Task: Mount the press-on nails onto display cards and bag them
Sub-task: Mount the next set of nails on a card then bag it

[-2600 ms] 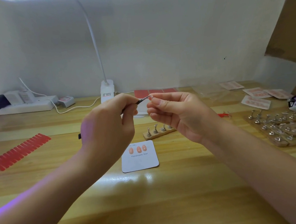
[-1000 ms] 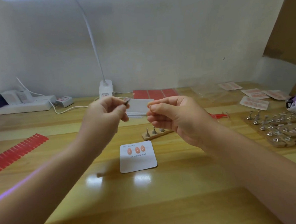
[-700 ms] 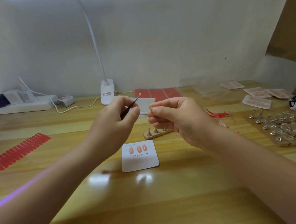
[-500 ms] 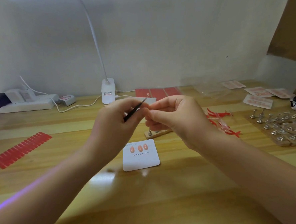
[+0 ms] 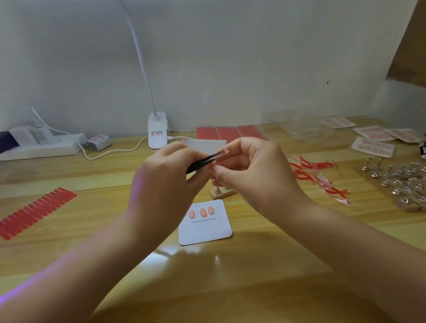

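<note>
Bare wooden table (image 5: 238, 272) open at 6 o'clock, below display card (image 5: 204, 223). Small wooden nail stand (image 5: 221, 192) blocks just past the card at 12. Red strip sheet (image 5: 33, 213) at 9; red peeled strips (image 5: 317, 177) and stands cluster (image 5: 408, 187) crowd 3.

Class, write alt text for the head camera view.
Above a wooden desk, a left hand holds black tweezers up to the right hand. Below lies a white display card bearing three pink nails.
</note>
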Tool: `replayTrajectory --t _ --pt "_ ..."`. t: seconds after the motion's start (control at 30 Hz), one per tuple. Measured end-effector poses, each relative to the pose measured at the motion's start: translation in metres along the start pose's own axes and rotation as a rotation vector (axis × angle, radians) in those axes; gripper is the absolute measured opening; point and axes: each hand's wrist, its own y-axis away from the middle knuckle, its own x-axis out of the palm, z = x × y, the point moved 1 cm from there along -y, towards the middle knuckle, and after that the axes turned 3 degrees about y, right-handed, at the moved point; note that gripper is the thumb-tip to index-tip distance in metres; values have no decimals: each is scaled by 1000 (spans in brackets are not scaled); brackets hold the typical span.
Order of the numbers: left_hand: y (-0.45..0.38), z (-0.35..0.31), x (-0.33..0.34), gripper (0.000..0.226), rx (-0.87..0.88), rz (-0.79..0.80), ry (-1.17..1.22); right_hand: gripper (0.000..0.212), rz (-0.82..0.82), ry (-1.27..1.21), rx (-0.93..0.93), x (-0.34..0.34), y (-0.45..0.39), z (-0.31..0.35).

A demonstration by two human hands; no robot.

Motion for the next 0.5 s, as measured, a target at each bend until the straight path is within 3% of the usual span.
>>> replayTrajectory --t 0.1,0.27,0.37,0.5 --pt "2 -3 0 8 -27 -3 -7 14 2 -49 17 2 -1 -1" --pt "3 -3 4 9 -77 84 -14 8 181 -548 249 3 -7 -4" --pt "2 -3 7 5 -132 118 28 13 248 -598 251 1 -7 -8" --pt "-2 -3 6 7 -152 125 57 9 213 -595 264 1 -9 -10"
